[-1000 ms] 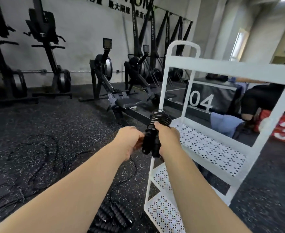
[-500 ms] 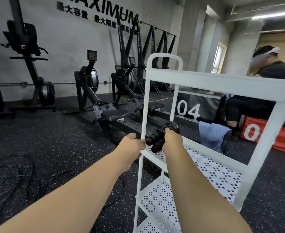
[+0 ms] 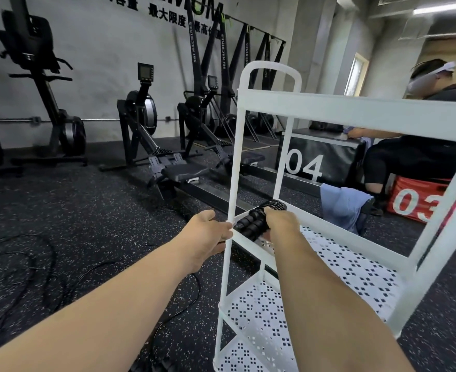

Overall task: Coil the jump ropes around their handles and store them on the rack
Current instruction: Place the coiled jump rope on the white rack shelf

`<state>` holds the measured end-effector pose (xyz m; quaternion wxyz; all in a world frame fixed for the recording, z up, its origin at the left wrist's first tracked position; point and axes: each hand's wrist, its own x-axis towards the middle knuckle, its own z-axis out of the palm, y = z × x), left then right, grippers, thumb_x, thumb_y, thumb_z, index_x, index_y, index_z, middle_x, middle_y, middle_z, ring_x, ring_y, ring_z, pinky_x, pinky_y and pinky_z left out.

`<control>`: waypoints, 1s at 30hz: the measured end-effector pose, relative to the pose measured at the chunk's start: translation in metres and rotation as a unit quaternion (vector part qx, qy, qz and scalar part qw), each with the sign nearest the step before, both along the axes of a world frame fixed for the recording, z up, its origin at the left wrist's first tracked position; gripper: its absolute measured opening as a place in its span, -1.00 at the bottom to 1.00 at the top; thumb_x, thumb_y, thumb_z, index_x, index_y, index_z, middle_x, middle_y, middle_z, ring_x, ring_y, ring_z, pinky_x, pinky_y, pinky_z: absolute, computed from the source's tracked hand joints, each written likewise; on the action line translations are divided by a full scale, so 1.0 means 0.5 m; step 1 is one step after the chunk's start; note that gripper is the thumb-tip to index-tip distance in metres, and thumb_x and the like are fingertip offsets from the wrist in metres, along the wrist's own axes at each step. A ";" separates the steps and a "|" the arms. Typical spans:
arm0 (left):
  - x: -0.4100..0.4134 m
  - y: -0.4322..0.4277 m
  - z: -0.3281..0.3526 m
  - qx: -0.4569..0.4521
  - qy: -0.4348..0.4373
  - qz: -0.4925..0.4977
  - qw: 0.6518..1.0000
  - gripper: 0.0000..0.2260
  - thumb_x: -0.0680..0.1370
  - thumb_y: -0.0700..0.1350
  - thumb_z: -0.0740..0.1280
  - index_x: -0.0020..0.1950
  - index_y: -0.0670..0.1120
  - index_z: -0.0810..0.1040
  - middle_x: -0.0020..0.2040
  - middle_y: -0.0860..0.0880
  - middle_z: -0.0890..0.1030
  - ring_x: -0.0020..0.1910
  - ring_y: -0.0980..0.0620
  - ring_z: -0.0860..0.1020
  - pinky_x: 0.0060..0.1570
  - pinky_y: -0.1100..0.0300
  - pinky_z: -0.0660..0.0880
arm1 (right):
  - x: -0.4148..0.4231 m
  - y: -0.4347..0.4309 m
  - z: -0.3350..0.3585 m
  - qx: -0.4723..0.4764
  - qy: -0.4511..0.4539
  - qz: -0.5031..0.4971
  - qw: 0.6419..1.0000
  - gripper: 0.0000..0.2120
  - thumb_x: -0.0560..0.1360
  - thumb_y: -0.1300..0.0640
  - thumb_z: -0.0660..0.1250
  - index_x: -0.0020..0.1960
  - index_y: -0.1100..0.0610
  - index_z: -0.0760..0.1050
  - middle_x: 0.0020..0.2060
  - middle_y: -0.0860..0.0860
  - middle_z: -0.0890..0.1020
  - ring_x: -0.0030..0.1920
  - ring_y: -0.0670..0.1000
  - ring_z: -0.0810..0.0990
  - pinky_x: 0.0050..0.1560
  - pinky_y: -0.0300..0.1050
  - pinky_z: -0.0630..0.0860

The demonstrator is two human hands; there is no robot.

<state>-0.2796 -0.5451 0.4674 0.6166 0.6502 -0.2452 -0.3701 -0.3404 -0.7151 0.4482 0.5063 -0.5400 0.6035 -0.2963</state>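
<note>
Right hand (image 3: 280,224) grips the black coiled jump rope bundle (image 3: 256,220) above the white perforated metal rack (image 3: 355,267) middle shelf edge; left hand (image 3: 208,234) holds the rack's post. Released early, the coil could unwind or roll off

we see a coiled jump rope (image 3: 256,220), black, its cord wound in tight loops around the ribbed handles. we find the bundle tilted, coil end up and away, handle ends down and toward us, at the near corner of the rack's middle shelf. the rack (image 3: 355,116) is white, upright, with perforated shelves one above the other and a looped handle on top. more black ropes (image 3: 41,264) lie loose and uncoiled on the speckled floor to the rack's left, well apart from it.
</note>
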 end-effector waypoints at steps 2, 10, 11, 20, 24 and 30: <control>-0.003 0.000 0.000 0.006 0.002 -0.002 1.000 -0.38 0.58 -0.38 0.26 0.59 -0.14 0.11 0.19 -0.07 0.61 0.19 -0.02 0.58 0.23 0.04 0.52 | -0.001 0.002 0.006 0.010 -0.005 0.000 1.000 -0.64 0.47 -0.07 0.38 -0.15 0.23 0.39 -0.35 0.16 0.53 -0.19 0.21 0.67 -0.01 0.11 0.62; -0.008 0.012 0.015 0.004 0.016 -0.001 1.000 -0.39 0.59 -0.37 0.25 0.59 -0.14 0.12 0.03 -0.08 0.62 0.18 -0.05 0.59 0.14 0.08 0.53 | -0.016 0.019 0.009 -0.019 0.006 0.012 1.000 -0.61 0.54 -0.15 0.24 -0.02 0.21 0.36 -0.13 0.13 0.56 -0.02 0.18 0.62 0.09 0.06 0.56; -0.007 0.014 0.017 0.002 0.018 0.000 1.000 -0.39 0.58 -0.37 0.25 0.59 -0.14 0.12 0.04 -0.09 0.62 0.19 -0.05 0.58 0.15 0.08 0.53 | -0.018 0.020 0.010 -0.015 0.001 0.010 1.000 -0.60 0.54 -0.16 0.23 0.02 0.21 0.36 -0.15 0.12 0.54 -0.02 0.18 0.62 0.11 0.07 0.56; 0.001 0.061 0.043 0.003 0.012 0.024 1.000 -0.39 0.57 -0.44 0.21 0.57 -0.12 0.16 0.16 -0.12 0.60 0.19 -0.08 0.58 0.21 0.04 0.51 | -0.030 0.055 0.019 -0.027 -0.020 0.010 0.999 -0.61 0.51 -0.05 0.26 0.18 0.22 0.42 -0.08 0.13 0.51 -0.05 0.18 0.59 0.10 0.09 0.58; 0.008 0.097 0.065 0.003 -0.002 0.039 0.999 -0.40 0.56 -0.45 0.21 0.57 -0.13 0.18 0.21 -0.15 0.58 0.22 -0.09 0.56 0.30 -0.01 0.48 | -0.023 0.086 0.039 -0.086 -0.004 0.025 0.996 -0.73 0.52 0.07 0.22 0.12 0.23 0.43 -0.10 0.09 0.57 -0.21 0.09 0.54 -0.24 -0.08 0.47; 0.017 0.188 0.108 0.016 -0.044 0.074 0.996 -0.84 0.62 -0.36 0.20 0.01 -0.12 0.47 0.15 -0.19 0.60 0.29 -0.11 0.53 0.32 0.00 0.45 | 0.056 0.221 0.062 -0.148 -0.044 0.129 0.980 -0.68 0.46 0.00 0.26 0.07 0.20 0.52 -0.05 0.14 0.65 -0.08 0.19 0.65 -0.05 0.07 0.62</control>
